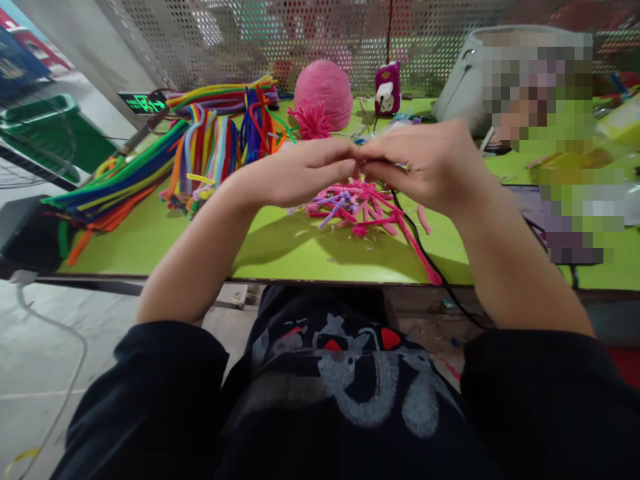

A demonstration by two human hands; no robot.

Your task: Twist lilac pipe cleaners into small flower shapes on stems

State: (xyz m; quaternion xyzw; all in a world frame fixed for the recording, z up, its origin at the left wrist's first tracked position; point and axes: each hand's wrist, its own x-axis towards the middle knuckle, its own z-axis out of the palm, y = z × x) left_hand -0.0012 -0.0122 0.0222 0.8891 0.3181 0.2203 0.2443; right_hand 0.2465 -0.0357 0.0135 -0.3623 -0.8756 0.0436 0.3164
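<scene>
Pink and lilac fuzzy stems lie in a loose tangle on the lime-green table, at six o'clock from where the person's left hand and right hand meet, tip to tip. Both have thumb drawn in near the fingers, but how tightly, or on what, I can't tell from here. A pink ball sits at eleven o'clock, multicoloured bundles at nine, a purple socket block at one.

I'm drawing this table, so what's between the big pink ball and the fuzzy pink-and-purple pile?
In the head view, a pink tuft and the left hand show between the pink ball and the fuzzy pile.
</scene>
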